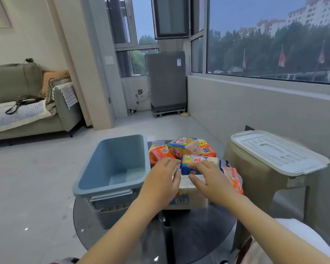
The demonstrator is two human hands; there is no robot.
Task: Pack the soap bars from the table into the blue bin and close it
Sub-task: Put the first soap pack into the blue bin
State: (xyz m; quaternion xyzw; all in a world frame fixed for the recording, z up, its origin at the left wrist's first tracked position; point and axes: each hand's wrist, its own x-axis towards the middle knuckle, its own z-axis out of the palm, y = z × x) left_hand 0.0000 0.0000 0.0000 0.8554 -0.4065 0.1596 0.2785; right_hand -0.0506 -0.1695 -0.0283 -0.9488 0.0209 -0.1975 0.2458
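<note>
- Blue bin [112, 166] sits open and empty on the left part of the round dark counter [189, 235], its long axis running away from the viewer. No lid on it.
- A white lid [278, 151] lies flat on a beige stool [255, 180] well to the right of the counter; probably the bin's lid, though that is a guess.
- Soap bars [183, 149] are heaped just right of the bin, touching or nearly touching its right wall: orange, yellow-and-blue and pink wrappers, loosely piled.
- Nearest the viewer is a pale translucent pack [189, 189] with a barcode label, its long axis lying left to right across the view.
- Left hand [162, 180] rests on the pack's left end, fingers curled over its top edge; right hand [208, 180] covers the right end, fingers spread and pressing down. Both look to be gripping the pack, one at each end, but whether it is lifted off the counter cannot be told.
- Key relation: the bin lies directly left of the held pack, and the left hand is the nearer one to it.
- Judgement: the load must travel sideways to the left and clear the bin's rim; the pack's long axis lies crosswise to the bin's, so a turn may be needed to fit it lengthwise.
</note>
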